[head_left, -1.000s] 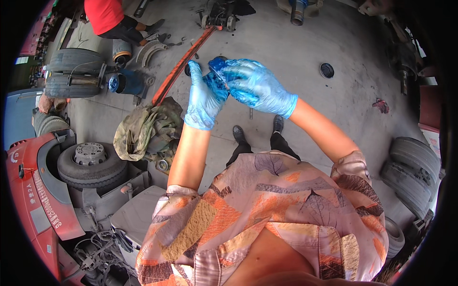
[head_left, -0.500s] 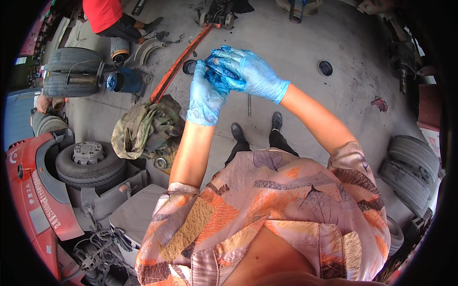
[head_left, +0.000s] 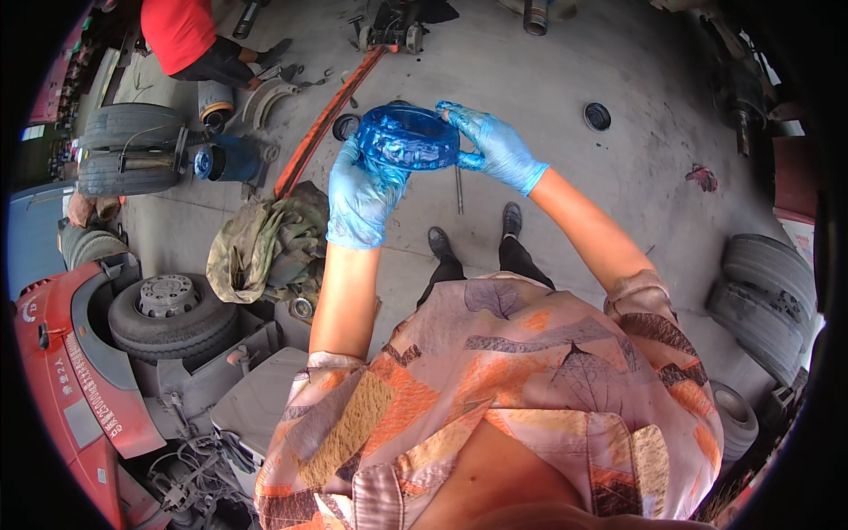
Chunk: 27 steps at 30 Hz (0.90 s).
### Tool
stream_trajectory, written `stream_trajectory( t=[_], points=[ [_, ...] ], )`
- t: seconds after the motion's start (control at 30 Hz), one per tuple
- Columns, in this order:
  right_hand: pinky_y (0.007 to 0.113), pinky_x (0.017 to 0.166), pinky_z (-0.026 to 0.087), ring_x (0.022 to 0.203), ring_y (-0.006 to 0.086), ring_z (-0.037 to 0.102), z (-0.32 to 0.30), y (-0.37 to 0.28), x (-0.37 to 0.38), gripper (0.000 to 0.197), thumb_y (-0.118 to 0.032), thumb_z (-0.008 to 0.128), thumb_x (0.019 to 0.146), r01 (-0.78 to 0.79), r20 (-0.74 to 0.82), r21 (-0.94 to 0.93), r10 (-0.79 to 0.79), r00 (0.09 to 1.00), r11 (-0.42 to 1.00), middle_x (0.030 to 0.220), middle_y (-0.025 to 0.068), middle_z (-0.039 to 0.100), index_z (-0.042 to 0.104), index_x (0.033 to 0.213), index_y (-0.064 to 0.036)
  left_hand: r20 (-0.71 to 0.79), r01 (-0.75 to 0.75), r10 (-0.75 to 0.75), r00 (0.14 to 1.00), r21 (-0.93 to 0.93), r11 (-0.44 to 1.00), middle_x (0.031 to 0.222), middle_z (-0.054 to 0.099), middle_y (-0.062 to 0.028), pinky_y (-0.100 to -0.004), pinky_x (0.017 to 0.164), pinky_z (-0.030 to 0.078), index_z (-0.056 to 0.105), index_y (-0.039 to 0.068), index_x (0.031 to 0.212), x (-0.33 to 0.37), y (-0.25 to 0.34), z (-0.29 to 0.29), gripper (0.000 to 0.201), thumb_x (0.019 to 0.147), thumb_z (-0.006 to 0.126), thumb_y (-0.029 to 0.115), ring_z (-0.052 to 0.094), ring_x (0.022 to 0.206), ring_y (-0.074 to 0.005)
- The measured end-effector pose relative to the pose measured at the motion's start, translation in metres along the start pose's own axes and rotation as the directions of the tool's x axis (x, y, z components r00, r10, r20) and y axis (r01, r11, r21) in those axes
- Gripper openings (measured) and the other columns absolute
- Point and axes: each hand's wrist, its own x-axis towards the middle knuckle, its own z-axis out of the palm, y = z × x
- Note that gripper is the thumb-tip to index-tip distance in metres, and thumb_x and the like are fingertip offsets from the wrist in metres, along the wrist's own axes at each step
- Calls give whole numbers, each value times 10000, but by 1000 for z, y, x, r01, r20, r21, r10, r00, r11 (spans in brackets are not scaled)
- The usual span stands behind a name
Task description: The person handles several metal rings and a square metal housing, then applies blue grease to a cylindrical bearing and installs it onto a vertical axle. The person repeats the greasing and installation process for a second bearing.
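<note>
Held up in front of me is a wide, ring-shaped bearing (head_left: 408,152) coated in glossy blue grease. My left hand (head_left: 362,196), in a pale blue glove, is closed around its left side and underside. Part of the left fingers is hidden behind the ring. On the other side, my gloved right hand (head_left: 496,152) grips the right edge, with fingertips at the upper rim and the thumb lower down. Darker blue grease smears both gloves.
A person in a red top (head_left: 178,35) bends at the far left. An orange jack handle (head_left: 327,124) slants across the floor beside a camouflage cloth (head_left: 265,247). Truck tyres (head_left: 137,146) lie left, more tyres (head_left: 764,296) right. A red truck part (head_left: 84,371) stands near left.
The hands have parted, and the blue-greased bearing, hidden between them before, now shows fully. My left hand has shifted slightly left and down, the right slightly right.
</note>
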Motion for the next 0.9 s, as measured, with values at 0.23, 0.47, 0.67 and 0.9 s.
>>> stream_trajectory(
  t=[0.23,0.47,0.67,0.9],
  points=[
    [335,904,515,1107,280,608,-13,2,9,501,-131,700,831,-247,-63,42,249,966,968,1345,104,542,539,1306,-149,84,64,-69,994,58,996,1104,644,-171,-461,848,569,543,-8,1172,-11,-4,-1,327,998,394,225,656,985,-276],
    [368,986,454,1175,298,562,-18,-53,32,315,-289,588,925,-17,-131,373,71,989,928,1213,117,626,644,1176,-107,25,-33,27,999,317,948,1129,628,-107,-388,875,559,528,36,1226,-7,-16,-7,346,1013,435,293,633,1025,-229],
    [426,993,419,1239,356,498,-6,-28,57,371,-380,466,971,-41,60,348,22,998,936,1221,138,615,647,1161,-117,77,-25,-15,997,491,871,1190,610,-118,-407,932,529,514,44,1272,-14,-30,-6,372,1003,461,295,613,1095,-236],
    [452,1089,333,1327,358,401,-34,-55,39,501,-344,599,863,45,71,17,-46,996,999,1368,168,500,548,1278,-68,147,-84,-23,989,677,732,1325,523,-83,-370,972,481,416,103,1376,4,-40,-4,648,955,362,593,546,1183,-219]
  ],
)
